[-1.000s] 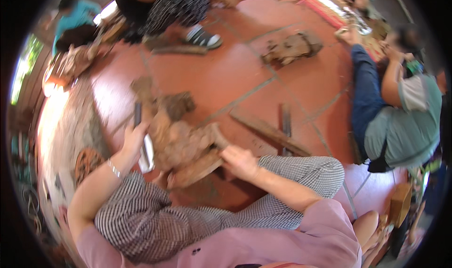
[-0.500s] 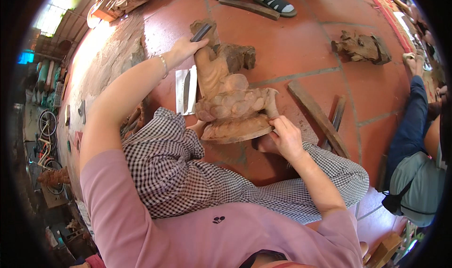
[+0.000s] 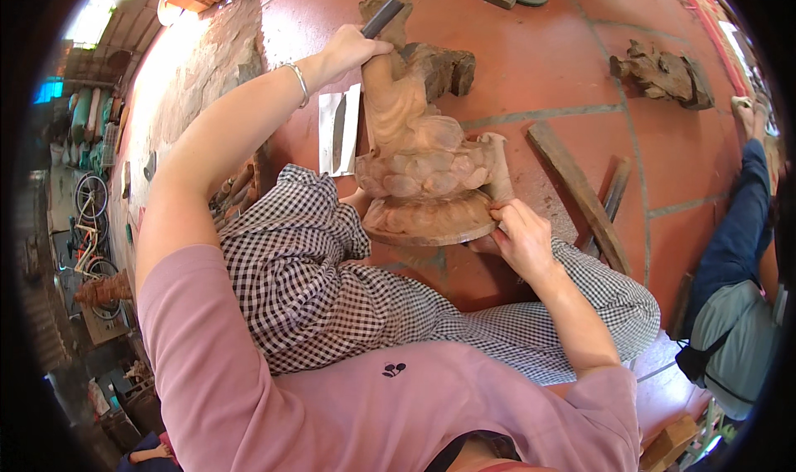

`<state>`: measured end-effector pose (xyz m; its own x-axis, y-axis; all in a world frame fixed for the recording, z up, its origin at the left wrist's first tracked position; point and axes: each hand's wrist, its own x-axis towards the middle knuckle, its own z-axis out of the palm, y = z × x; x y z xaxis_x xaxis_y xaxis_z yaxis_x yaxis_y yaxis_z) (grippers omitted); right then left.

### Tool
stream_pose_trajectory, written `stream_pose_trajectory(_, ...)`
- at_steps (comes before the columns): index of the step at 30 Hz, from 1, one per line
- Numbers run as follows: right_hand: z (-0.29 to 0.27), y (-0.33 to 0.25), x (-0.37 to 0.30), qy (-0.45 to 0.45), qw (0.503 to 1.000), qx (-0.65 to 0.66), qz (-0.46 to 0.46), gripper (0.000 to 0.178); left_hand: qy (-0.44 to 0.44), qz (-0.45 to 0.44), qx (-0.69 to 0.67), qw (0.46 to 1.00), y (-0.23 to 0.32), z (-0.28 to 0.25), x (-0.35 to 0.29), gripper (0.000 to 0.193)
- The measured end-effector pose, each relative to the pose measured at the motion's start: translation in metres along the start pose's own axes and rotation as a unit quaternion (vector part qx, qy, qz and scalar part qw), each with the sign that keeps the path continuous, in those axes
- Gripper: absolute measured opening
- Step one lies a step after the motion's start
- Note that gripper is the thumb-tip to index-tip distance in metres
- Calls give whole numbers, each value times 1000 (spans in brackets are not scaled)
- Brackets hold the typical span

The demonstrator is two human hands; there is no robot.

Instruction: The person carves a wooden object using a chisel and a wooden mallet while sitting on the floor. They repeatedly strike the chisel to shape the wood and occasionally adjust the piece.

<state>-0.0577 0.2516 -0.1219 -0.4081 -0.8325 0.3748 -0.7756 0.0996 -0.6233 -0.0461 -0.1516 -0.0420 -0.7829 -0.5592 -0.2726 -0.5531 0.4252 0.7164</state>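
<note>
Shows everything shifted slightly up and right in view since half a second ago. Curls left hand (image 3: 352, 49) tightly round a dark handle (image 3: 382, 18), its lower end hidden in the fist; pinches the carved wooden figure (image 3: 423, 161) at its base rim with right hand (image 3: 524, 233). Has the figure over the red tiled floor (image 3: 543, 70), beyond the checked trousers (image 3: 332, 310); cannot tell whether resting there. Looks reddish brown, petal-banded, beside rough dark wood (image 3: 448, 72). Bears a cherry print (image 3: 394, 370) on the pink shirt (image 3: 348, 410).
</note>
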Motion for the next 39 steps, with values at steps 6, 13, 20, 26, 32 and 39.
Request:
stream_pose_trajectory(6,-4,1,3,-17,999,25,19,32,-16,12,42,999,-8,1,9,35)
stream_pose_trajectory(13,-5,4,7,-29,998,42,44,31,-60,-32,50,996,-3,-9,10,43)
stream_pose_trajectory(20,-30,15,12,-65,996,32,50,43,-60,6,31,998,69,-42,-27,37)
stream_pose_trajectory(26,-49,65,10,-6,981,-39,192,44,-147,-6,-20,989,78,-33,-69,43)
stream_pose_trajectory(32,-49,109,-15,-21,929,-234,287,48,-227,73,-297,924,55,3,-116,25)
stream_pose_trajectory(39,-44,125,-25,-127,862,-310,380,65,-288,67,-244,923,48,1,-107,29)
